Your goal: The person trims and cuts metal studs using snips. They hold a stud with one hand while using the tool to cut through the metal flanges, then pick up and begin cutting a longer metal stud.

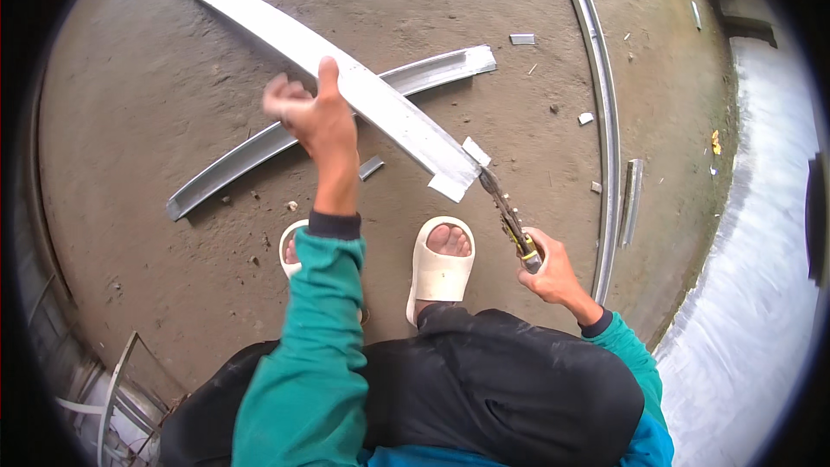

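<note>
The white metal strip lies across the grey channel, long axis running from the channel's far left to its near right. The right hand, nearer than the channel, grips the snips, their tip at the strip's near end. The left hand, half curled, thumb extended, appears empty over the channel; strip contact is unclear.

From my remote seat I read this as a building site or rough work yard — bare, gritty brown ground, a long white metal channel lying there, small silvery metal offcuts scattered about, and a streaky whitish surface along the right.
</note>
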Motion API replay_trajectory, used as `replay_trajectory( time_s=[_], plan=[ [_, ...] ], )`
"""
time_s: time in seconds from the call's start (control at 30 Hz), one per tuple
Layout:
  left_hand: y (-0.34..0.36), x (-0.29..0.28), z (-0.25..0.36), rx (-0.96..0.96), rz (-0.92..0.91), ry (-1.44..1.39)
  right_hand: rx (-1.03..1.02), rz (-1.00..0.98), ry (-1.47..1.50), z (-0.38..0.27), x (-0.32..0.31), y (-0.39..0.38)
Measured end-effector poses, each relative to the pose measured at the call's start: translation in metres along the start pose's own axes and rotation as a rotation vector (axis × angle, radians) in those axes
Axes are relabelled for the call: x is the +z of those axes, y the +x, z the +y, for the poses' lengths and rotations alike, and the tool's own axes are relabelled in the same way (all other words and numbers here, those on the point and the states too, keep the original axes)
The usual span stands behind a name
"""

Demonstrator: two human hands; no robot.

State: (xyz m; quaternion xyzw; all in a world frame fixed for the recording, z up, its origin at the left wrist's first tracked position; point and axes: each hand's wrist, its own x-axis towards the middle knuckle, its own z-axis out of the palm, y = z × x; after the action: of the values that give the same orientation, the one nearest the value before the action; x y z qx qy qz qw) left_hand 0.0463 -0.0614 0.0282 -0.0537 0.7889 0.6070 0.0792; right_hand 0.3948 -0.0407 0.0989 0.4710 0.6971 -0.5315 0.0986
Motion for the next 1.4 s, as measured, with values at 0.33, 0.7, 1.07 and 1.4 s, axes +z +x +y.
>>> replay_trajectory(
  time_s=[0.33,0.7,1.07,1.4],
  plan=[
    [-0.033,-0.005,-0.021,-0.511,-0.542,-0.551,0.066,-0.165,-0.034,-0.007,0.006,-0.01],
    [-0.032,-0.008,-0.02,-0.455,-0.544,-0.494,-0.007,-0.296,-0.115,-0.019,-0.017,-0.01],
    [-0.032,-0.014,-0.024,-0.457,-0.542,-0.459,0.072,-0.315,-0.24,-0.041,-0.017,0.002],
    [-0.033,-0.012,-0.026,-0.47,-0.545,-0.474,0.011,-0.292,-0.277,-0.036,-0.016,0.004]
  ],
)
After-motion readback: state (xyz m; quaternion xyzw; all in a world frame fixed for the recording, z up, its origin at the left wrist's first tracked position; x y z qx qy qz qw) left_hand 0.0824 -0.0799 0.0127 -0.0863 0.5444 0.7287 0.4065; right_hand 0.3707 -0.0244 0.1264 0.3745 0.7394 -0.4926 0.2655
